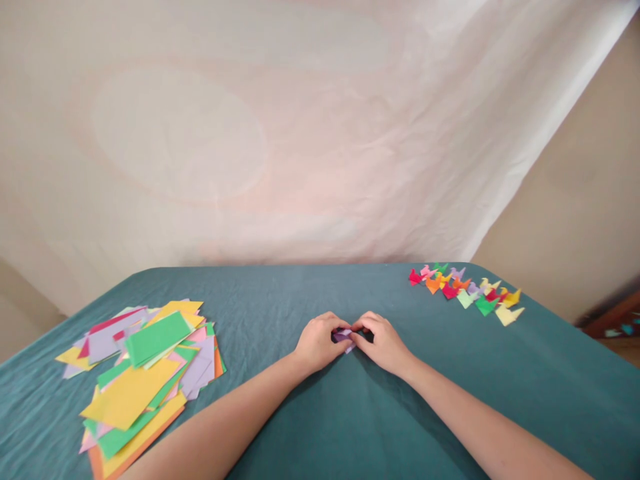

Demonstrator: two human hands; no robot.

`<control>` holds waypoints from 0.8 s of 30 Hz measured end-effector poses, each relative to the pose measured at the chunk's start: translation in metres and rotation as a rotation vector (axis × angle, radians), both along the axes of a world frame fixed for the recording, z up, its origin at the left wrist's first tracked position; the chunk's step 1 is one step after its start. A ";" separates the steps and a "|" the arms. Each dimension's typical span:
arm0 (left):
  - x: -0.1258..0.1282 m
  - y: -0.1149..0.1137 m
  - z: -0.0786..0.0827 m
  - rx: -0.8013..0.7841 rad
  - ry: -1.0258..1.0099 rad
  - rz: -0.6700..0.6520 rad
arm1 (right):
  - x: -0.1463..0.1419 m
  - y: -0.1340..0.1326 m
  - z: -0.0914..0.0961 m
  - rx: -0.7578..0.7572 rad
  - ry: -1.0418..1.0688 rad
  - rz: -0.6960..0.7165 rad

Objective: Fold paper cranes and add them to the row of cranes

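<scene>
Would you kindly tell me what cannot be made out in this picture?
All in the head view:
Purple paper: its full shape, hidden by the left hand and right hand.
Paper pile: its lower sheets, mostly covered by upper ones.
Pale-blue items near the right edge: too small and blurred to identify.

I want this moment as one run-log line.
left hand: holds purple paper | right hand: holds same paper | sheets: left | folded birds: right

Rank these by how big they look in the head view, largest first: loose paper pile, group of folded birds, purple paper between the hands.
1. Loose paper pile
2. Group of folded birds
3. Purple paper, though partly covered, so its full size is unsure
</scene>
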State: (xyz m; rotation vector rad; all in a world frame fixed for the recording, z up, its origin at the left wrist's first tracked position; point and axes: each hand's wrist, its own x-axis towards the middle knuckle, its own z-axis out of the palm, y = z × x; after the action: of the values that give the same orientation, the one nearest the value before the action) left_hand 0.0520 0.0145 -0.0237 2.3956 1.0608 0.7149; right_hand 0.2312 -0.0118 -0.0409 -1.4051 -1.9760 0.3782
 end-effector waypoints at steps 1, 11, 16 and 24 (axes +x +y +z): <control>0.000 0.000 0.000 -0.003 -0.002 -0.002 | 0.001 0.000 0.000 -0.004 0.013 0.018; 0.000 0.001 -0.003 0.005 -0.021 -0.007 | 0.005 -0.001 0.001 -0.019 0.055 0.045; -0.001 0.002 -0.005 0.024 -0.017 -0.016 | 0.004 -0.002 0.000 0.009 0.034 0.039; 0.000 -0.005 -0.001 0.107 0.061 -0.006 | -0.001 -0.009 0.002 0.156 -0.202 0.021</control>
State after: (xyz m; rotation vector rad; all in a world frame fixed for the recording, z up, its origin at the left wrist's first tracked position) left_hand 0.0519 0.0098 -0.0248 2.5253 1.0637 0.7167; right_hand 0.2301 -0.0208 -0.0392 -1.3688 -2.1322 0.0907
